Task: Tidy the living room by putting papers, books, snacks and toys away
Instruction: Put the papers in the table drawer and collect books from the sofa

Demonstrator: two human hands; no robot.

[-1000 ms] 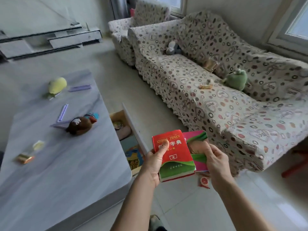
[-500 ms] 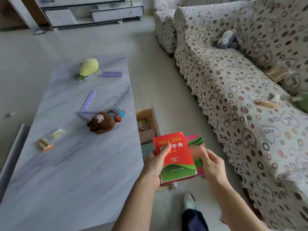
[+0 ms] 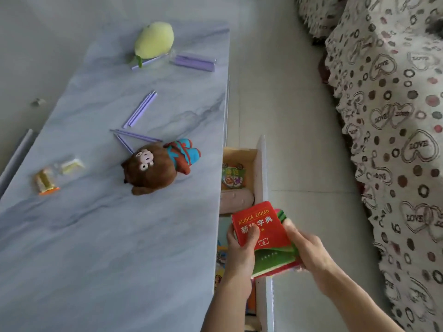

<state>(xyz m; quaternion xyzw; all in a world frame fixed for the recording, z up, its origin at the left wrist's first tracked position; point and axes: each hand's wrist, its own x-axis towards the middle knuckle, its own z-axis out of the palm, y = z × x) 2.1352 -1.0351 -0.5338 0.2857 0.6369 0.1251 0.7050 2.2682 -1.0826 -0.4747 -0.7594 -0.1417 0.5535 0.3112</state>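
Observation:
A red and green dictionary [image 3: 260, 226] sits on top of a pink book whose edge [image 3: 280, 213] peeks out behind it. My left hand [image 3: 241, 248] grips the stack from the left, thumb on the red cover. My right hand [image 3: 309, 252] holds its right side. The stack hovers over an open drawer [image 3: 261, 173] at the side of the grey marble table [image 3: 107, 236]. On the table lie a brown plush toy [image 3: 155, 167], a yellow plush fruit [image 3: 154, 40], several purple sticks [image 3: 141, 111] and wrapped snacks [image 3: 48, 179].
The drawer holds a colourful packet [image 3: 232, 178], a pinkish roll [image 3: 236, 200] and picture books [image 3: 221, 255]. A sofa with a patterned cover [image 3: 395, 116] stands at the right, with a strip of tiled floor [image 3: 294, 116] between it and the table.
The view has tilted down toward the table and drawer. Both hands have brought the books lower and closer to the open drawer, and the pink book is now mostly hidden behind the dictionary.

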